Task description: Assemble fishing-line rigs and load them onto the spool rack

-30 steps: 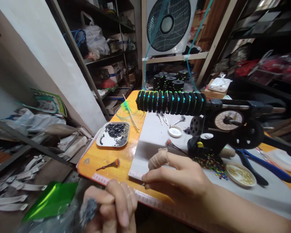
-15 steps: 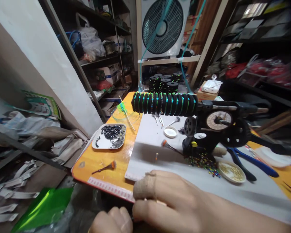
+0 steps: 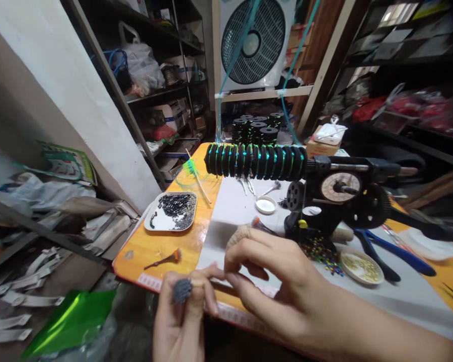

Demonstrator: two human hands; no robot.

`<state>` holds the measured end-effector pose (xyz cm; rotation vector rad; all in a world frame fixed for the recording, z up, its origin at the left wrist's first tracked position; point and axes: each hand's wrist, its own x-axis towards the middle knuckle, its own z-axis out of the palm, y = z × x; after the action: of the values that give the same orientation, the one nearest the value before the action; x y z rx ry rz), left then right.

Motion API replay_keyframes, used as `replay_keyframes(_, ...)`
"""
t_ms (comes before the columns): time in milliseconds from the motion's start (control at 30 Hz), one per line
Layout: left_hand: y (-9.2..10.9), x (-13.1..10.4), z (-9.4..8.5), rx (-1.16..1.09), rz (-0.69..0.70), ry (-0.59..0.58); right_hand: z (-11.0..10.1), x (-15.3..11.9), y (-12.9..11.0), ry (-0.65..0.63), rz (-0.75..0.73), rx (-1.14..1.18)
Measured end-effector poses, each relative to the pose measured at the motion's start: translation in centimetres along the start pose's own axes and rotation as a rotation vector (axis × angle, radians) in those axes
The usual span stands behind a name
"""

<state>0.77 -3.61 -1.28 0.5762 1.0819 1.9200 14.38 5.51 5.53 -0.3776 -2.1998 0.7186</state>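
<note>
My left hand is closed at the table's front edge, holding a small bundle with a dark grey bristly tip. To its right, my right hand has its fingers bent, thumb and fingertips drawn together; anything between them is too small to make out. Tape wraps one of its fingers. Above the hands, a black ribbed roller wound with green and blue strands sticks out from a black geared machine. An orange-tipped bundle lies on the table at the left.
A white tray holds black pieces and grey bits. Colourful beads, a dish of gold pieces, a small white dish and blue-handled pliers lie around the machine. A fan stands behind.
My left hand has risen into view, now showing the grey-tipped bundle. My right hand has moved up and slightly right, away from the left, its fingers arched.
</note>
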Motion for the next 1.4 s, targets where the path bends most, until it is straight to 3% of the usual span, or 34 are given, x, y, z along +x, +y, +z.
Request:
replay_keyframes(133,-0.2,0.0,1.2,-0.094,-0.281,-0.08,0.5,0.1,0.4,0.048,0.087,0.067)
replay_keyframes(233,-0.2,-0.3,1.7,-0.147,-0.363,-0.077,0.9,-0.1,1.0,0.075,0.11,0.123)
replay_keyframes(433,-0.5,-0.2,2.1,-0.051,-0.314,-0.051,1.4,-0.4,1.4,0.06,0.167,0.233)
replay_keyframes(600,-0.7,-0.5,2.0,0.318,-0.071,0.011,1.6,-0.7,0.8,0.08,0.111,0.142)
replay_keyframes(667,-0.8,-0.6,2.0,0.359,-0.031,0.025,1.6,-0.8,0.6,0.076,0.11,0.105)
replay_keyframes(867,-0.8,-0.7,2.3,0.009,-0.139,0.096,1.5,-0.7,1.0,0.071,0.141,0.149)
replay_keyframes(1133,1.0,-0.3,2.1,-0.196,-0.368,-0.034,0.5,0.0,0.8,0.096,0.224,0.224)
replay_keyframes(1233,0.6,-0.5,2.2,-0.184,-0.364,-0.014,0.7,0.0,0.4,0.102,0.287,0.294)
replay_keyframes(1400,-0.5,-0.8,2.6,-0.069,-0.243,0.023,1.2,-0.2,0.1,0.132,0.344,0.386)
